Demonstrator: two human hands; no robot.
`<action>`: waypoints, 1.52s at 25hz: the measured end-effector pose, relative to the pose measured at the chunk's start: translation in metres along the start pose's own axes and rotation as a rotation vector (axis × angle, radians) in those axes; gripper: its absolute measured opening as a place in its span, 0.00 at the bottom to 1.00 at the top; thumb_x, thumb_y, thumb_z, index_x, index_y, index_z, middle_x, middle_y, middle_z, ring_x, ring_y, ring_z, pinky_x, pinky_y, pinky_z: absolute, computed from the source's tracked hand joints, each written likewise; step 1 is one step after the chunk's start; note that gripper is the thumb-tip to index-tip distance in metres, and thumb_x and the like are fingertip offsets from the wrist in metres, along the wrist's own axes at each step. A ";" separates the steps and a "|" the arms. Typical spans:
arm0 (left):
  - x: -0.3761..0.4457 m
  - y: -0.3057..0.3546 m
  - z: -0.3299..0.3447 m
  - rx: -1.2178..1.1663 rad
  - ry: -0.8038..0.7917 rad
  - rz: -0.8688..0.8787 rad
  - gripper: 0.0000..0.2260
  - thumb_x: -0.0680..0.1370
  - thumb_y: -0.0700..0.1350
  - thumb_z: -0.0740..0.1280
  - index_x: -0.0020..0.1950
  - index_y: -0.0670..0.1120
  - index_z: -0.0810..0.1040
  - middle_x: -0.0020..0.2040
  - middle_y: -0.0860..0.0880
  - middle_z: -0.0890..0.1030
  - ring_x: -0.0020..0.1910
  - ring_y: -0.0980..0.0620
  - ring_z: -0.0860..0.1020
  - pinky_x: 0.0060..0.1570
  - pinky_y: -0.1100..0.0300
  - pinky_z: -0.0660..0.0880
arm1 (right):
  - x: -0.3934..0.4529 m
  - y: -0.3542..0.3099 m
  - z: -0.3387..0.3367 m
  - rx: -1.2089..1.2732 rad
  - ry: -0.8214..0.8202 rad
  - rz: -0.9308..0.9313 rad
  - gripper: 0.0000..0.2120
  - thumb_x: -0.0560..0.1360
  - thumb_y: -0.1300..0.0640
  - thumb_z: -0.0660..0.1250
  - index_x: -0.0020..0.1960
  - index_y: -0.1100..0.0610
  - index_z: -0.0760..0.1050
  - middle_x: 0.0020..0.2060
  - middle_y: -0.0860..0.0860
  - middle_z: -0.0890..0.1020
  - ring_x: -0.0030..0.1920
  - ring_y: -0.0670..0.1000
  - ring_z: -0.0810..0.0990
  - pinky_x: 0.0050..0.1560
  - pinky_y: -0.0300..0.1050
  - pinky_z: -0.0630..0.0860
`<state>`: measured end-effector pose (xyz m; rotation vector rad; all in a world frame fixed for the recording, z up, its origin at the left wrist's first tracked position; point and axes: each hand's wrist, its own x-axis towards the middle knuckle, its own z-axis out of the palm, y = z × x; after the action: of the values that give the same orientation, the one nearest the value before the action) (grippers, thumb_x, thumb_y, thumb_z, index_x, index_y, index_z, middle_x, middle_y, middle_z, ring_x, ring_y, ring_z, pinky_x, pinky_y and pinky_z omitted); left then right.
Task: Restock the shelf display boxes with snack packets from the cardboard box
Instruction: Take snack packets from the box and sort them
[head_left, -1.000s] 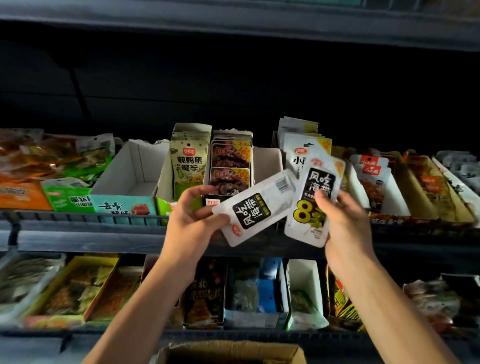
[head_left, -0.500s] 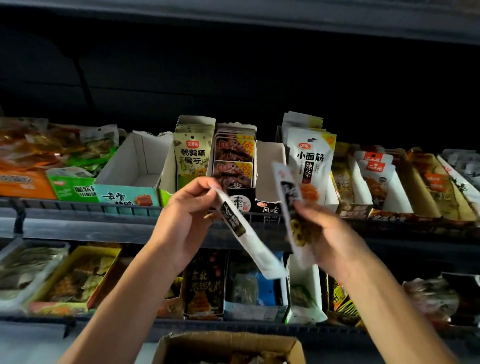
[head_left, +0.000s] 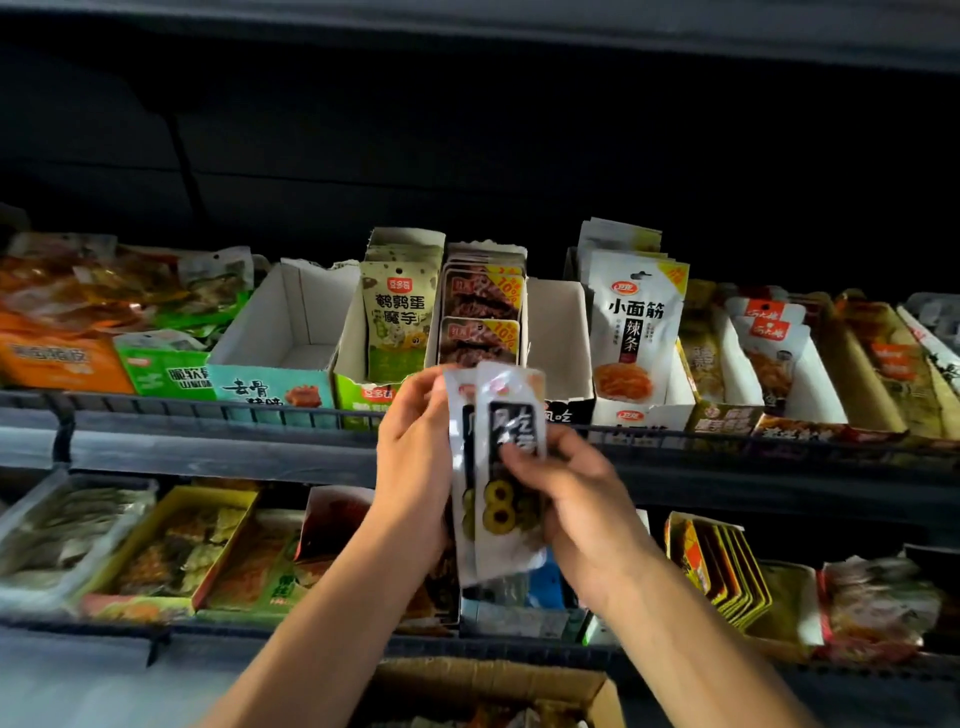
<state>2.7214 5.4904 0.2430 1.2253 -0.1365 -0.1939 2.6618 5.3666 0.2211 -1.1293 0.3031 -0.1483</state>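
Display box bare inside | hands hold 2 packets | cardboard box below

Your two hands have come together: the two white plastic snack packets with black labels and yellow figures, held apart and splayed a second ago, now stand upright, stacked one against the other. Your left hand grips their left edge, and your right hand has slid across the front, fingers over the label.
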 end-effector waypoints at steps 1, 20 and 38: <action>-0.003 0.000 0.001 0.103 -0.034 -0.016 0.12 0.83 0.52 0.60 0.53 0.48 0.81 0.46 0.47 0.86 0.42 0.50 0.83 0.38 0.57 0.78 | 0.002 -0.003 -0.001 0.043 0.060 -0.071 0.26 0.63 0.62 0.74 0.61 0.61 0.76 0.51 0.58 0.85 0.53 0.60 0.84 0.54 0.59 0.79; 0.044 -0.030 0.013 1.548 -0.086 0.859 0.28 0.74 0.50 0.65 0.74 0.52 0.67 0.66 0.47 0.76 0.64 0.42 0.72 0.63 0.40 0.69 | 0.092 -0.153 -0.022 -0.321 0.302 -0.364 0.12 0.75 0.67 0.69 0.45 0.56 0.68 0.36 0.53 0.76 0.28 0.46 0.75 0.22 0.37 0.72; 0.064 -0.049 0.010 1.618 -0.123 0.945 0.14 0.66 0.50 0.72 0.51 0.54 0.79 0.52 0.48 0.76 0.51 0.45 0.76 0.59 0.41 0.73 | 0.195 -0.110 -0.021 -2.013 0.537 -0.846 0.23 0.72 0.58 0.72 0.65 0.55 0.69 0.60 0.55 0.74 0.58 0.60 0.76 0.49 0.52 0.75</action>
<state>2.7777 5.4513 0.2003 2.5582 -1.1051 0.8503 2.8447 5.2496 0.2804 -3.1969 0.3990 -1.0656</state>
